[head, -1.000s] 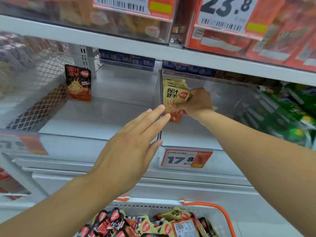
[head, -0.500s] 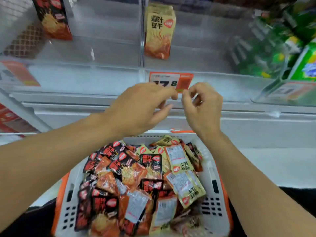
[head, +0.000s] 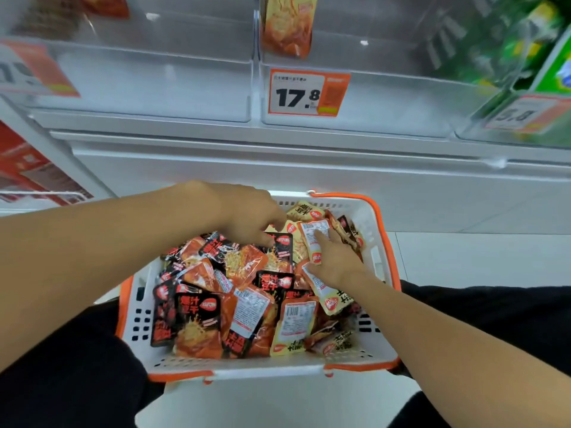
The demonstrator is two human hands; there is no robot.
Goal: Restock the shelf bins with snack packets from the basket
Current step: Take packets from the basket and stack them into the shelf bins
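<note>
A white basket with orange trim (head: 382, 264) sits on my lap, heaped with black-and-red snack packets (head: 197, 322) and yellow snack packets (head: 295, 325). Both hands are down in its far end. My left hand (head: 244, 211) reaches over the pile, and its fingertips touch a black packet (head: 282, 242). My right hand (head: 335, 259) lies with straight fingers on a yellow packet turned label side up (head: 310, 234). Above, several yellow packets (head: 289, 26) stand at the left side of the clear middle bin (head: 386, 97).
A price tag reading 17.8 (head: 309, 92) is on the middle bin's front. The left clear bin (head: 154, 78) holds a red-and-black packet (head: 106, 4) at the back. Green packets (head: 494, 41) fill the right bin. Red cartons (head: 27, 168) stand low on the left.
My right hand let go of the yellow packets in the middle bin. Both hands dropped from the shelf front into the basket, and my view tilted down.
</note>
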